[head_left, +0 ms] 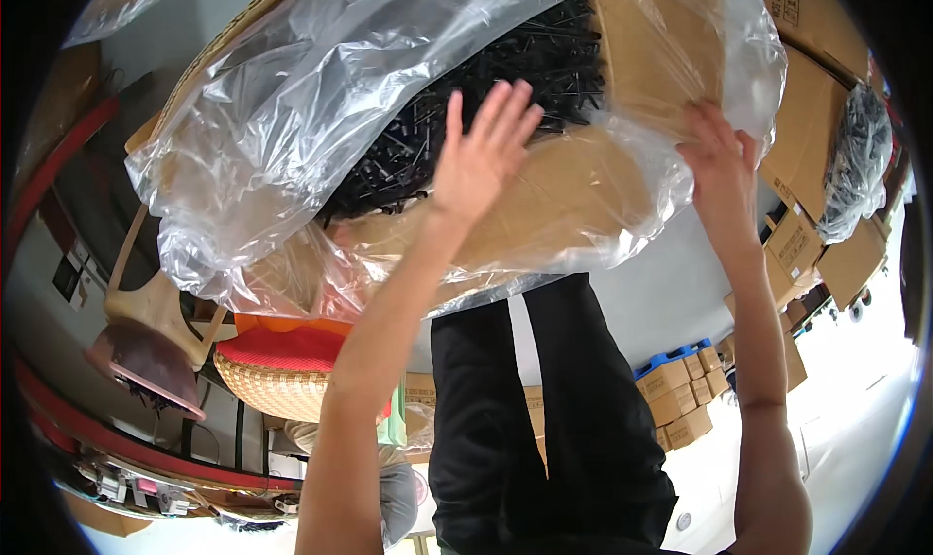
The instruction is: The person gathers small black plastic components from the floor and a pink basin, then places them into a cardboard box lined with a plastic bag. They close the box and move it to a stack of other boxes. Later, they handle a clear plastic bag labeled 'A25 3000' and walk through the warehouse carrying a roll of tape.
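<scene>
the left hand [486,155] has its fingers spread, gripping nothing, over the near side of the heaped black pieces [544,57]; the right hand [721,158] is at the right of the clear liner [282,98], its grip impossible to tell; the pieces lie inside the liner, beside brown cardboard [656,35]; farther off, a pink basin [146,358] at left holds dark bits [148,394]

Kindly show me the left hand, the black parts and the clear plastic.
Left hand [476,173]: head view, middle of the hand, below the fingers.
Black parts [564,57]: head view, right part of the heap.
Clear plastic [316,93]: head view, crumpled area left of the heap.
</scene>
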Motion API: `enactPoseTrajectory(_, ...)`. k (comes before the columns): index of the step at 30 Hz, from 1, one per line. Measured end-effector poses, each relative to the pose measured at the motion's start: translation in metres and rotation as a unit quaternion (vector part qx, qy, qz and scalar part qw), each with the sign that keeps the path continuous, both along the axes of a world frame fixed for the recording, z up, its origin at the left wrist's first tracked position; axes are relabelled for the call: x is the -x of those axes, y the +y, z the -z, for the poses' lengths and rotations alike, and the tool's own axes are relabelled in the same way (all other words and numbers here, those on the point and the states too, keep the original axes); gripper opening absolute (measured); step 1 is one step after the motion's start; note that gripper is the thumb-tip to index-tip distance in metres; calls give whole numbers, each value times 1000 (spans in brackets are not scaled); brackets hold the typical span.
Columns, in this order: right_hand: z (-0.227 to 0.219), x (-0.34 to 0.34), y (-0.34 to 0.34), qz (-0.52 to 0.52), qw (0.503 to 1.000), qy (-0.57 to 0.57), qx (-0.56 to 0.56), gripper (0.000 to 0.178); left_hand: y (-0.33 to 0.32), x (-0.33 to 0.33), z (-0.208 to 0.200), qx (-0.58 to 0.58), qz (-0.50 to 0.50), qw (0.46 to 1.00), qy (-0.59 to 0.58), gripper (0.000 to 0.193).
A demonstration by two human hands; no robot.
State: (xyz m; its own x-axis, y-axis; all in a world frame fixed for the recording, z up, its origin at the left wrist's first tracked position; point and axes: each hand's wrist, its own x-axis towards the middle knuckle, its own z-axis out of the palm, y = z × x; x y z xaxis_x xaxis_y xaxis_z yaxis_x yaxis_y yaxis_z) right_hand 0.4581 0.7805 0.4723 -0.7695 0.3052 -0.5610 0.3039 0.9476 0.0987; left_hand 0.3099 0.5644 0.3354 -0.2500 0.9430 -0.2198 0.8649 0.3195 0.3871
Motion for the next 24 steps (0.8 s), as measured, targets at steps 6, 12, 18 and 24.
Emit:
enactPoseTrajectory(6, -25, 28, -7, 46, 990, 134, -19, 28, 10, 43, -39, -98, -51, 951, -290, 26)
enactPoseTrajectory(12, 81, 48, -49, 109, 949, 274, 108, 23, -4, 154, -78, 114, -129, 928, -331, 24)
enactPoseTrajectory(18, 104, 83, -25, 119, 935, 326, 73, 21, -56, 191, -98, 217, -193, 943, -162, 29)
enactPoseTrajectory(24, 103, 153, -187, -205, 903, 280, 254, 50, -58, 200, -109, -117, -127, 975, 143, 23)
